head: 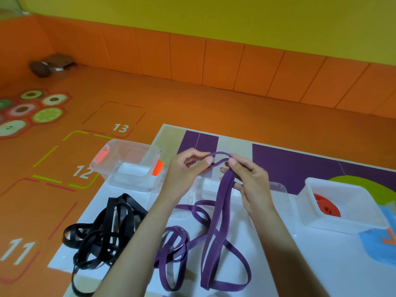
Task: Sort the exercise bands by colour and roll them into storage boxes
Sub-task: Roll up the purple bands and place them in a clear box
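Both hands hold up one end of a purple exercise band [216, 213] above the mat. My left hand [188, 168] pinches the band's looped top from the left, and my right hand [246, 174] pinches it from the right. The rest of the band hangs down and trails in loops on the mat. A second tangle of purple band [171, 247] lies below my left forearm. A pile of black bands [107, 228] lies at the left. A rolled red band [326, 205] sits in the right clear box [342, 224].
An empty clear box [128, 166] with orange latches stands at the back left. Another clear box [276, 189] sits behind my hands, partly hidden. All rest on a white and purple mat [300, 249] on an orange floor with printed numbers.
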Available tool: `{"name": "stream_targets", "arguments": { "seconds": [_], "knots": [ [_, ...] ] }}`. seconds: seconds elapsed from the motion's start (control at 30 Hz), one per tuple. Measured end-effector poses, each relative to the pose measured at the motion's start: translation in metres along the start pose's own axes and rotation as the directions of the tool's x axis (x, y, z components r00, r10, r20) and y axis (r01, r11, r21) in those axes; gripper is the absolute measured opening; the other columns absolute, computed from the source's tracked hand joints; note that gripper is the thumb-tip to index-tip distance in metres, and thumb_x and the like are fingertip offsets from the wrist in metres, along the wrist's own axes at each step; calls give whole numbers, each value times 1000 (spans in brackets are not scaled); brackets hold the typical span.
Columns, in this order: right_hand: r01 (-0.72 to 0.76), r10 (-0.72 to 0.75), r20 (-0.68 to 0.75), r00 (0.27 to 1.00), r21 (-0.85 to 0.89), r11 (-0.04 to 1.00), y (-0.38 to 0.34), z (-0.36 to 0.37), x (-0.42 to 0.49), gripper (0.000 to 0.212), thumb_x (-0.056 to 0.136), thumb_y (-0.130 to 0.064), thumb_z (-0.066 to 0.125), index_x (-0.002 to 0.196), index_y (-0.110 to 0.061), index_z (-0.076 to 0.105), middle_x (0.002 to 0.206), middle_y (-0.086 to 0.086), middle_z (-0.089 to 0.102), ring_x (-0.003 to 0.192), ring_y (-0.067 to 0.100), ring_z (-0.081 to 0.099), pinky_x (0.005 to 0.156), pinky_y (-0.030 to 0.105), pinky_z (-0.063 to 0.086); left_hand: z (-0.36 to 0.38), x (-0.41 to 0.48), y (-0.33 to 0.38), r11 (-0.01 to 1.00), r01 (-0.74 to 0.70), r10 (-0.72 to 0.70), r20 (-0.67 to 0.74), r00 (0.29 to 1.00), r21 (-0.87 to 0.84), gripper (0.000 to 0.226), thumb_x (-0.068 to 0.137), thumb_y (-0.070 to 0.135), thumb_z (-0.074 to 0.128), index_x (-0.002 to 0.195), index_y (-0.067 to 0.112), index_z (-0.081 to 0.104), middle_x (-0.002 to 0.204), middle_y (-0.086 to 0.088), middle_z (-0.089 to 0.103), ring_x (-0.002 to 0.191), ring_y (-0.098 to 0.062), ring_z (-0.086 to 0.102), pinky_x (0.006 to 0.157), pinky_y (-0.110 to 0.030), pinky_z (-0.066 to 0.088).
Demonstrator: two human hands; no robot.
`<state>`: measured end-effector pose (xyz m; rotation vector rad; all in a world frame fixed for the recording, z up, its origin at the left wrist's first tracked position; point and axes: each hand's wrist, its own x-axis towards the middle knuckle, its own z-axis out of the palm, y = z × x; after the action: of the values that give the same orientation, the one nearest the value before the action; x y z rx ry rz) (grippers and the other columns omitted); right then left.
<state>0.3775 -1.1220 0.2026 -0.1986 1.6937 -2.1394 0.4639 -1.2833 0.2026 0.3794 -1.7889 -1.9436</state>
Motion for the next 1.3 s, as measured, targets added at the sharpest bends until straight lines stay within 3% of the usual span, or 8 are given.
{"name": "stream_targets", "arguments": {
  "seconds": [0.2, 0.37, 0.57, 0.77, 0.97, 1.1, 1.2, 1.3],
  "knots": [
    [143, -162, -102, 982, -170, 975, 5, 4, 2, 15, 84, -19, 87, 96, -18, 78, 97, 8, 79, 89, 31, 76, 73, 47, 62, 6, -13, -20, 987, 109, -119, 86, 989, 118, 21, 81, 12, 90, 88, 13, 71, 81, 4, 77, 81, -12, 73, 92, -40, 61],
    [256, -276, -20, 961, -311, 915, 7, 6, -3, 20, 83, -13, 87, 99, -16, 76, 91, -1, 78, 82, 18, 77, 72, 32, 61, 6, -8, -23, 970, 151, -179, 138, 974, 192, 60, 80, 18, 91, 131, 33, 63, 92, 1, 79, 88, -15, 76, 94, -34, 59],
    [342, -332, 110, 937, -483, 806, 4, 7, -3, 18, 79, -21, 91, 91, -23, 78, 91, -12, 78, 96, 7, 72, 89, 24, 56, 1, 3, -20, 951, 108, -188, 265, 946, 291, 21, 82, 15, 90, 96, 18, 74, 66, 15, 61, 60, -6, 52, 67, -20, 43],
    [321, -322, 75, 944, -436, 841, 4, 8, 3, 21, 77, -18, 92, 92, -20, 78, 89, -6, 79, 89, 14, 75, 81, 37, 62, 9, 4, -21, 967, 53, -117, 251, 961, 250, 23, 82, 16, 89, 101, 18, 77, 94, 0, 81, 94, -20, 78, 94, -41, 60],
    [330, -352, 11, 936, -378, 865, 12, 9, -1, 14, 80, -15, 89, 86, -15, 76, 91, -3, 79, 89, 18, 76, 76, 47, 63, 13, 3, -21, 981, 88, -127, 232, 964, 170, 24, 81, 8, 90, 99, 8, 75, 90, -6, 80, 86, -21, 77, 84, -28, 59],
    [357, -356, 82, 931, -409, 840, 22, 4, -3, 14, 91, -29, 75, 80, -23, 79, 117, -7, 69, 111, 7, 66, 88, 24, 53, 16, -1, -24, 987, 131, -148, 203, 968, 97, 28, 80, 4, 90, 105, 8, 77, 91, -8, 78, 85, -16, 75, 81, -27, 59],
    [300, -254, 164, 953, -412, 860, 27, -4, -10, 18, 98, -32, 64, 105, -33, 81, 119, 1, 59, 112, 5, 60, 91, 17, 49, 12, -2, -25, 991, 131, -132, 184, 974, 19, 27, 83, 5, 87, 108, 10, 77, 99, -8, 79, 96, -23, 77, 92, -41, 63],
    [238, -155, 247, 956, -353, 905, 33, -8, -17, 36, 101, -35, 57, 136, -36, 65, 127, -2, 66, 120, 8, 64, 99, 22, 53, 12, -2, -24, 993, 108, -114, 158, 981, 44, 26, 83, 8, 89, 106, 9, 77, 98, -6, 79, 95, -21, 76, 89, -40, 64]
  ]
}}
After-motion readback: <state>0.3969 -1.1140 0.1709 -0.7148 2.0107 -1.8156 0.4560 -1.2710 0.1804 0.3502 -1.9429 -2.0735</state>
